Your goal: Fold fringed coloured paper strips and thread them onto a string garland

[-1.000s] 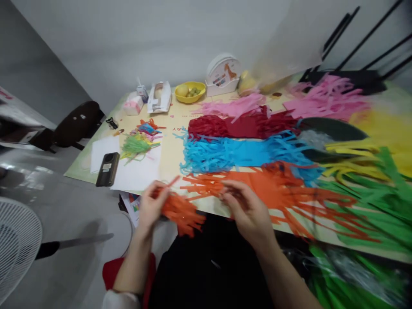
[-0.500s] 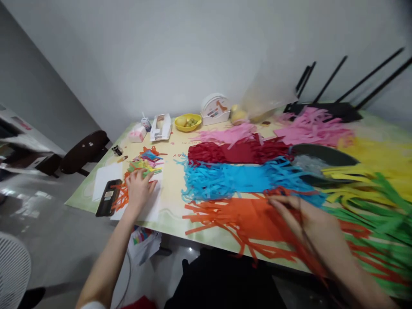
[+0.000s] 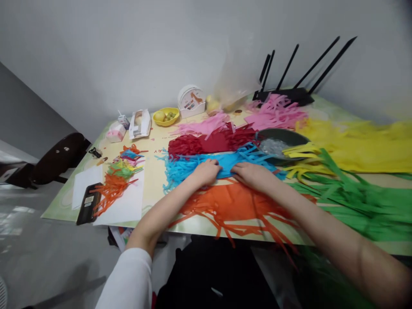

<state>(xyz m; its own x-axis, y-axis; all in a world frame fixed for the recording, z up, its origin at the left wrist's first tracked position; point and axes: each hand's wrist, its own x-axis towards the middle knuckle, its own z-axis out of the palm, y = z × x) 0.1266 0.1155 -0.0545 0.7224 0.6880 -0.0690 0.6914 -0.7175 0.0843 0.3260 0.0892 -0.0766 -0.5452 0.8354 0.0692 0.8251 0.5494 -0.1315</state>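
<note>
Across the table point(image 3: 153, 159), the orange bundle point(image 3: 110, 193) now lies by the phone point(image 3: 86, 209); your left hand point(image 3: 206, 171) and right hand point(image 3: 251, 174) rest flat, empty, on the blue sheet point(image 3: 178, 168).

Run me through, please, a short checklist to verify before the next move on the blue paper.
1. Left hand and right hand both on blue paper: ok.
2. Grip closed on it: cannot tell.
3. Arms clear of orange paper: not ok, both lie over it.
4. Blue paper apart from red paper: cannot tell, fringes meet.
5. Phone away from the hands: ok, far left.
</note>
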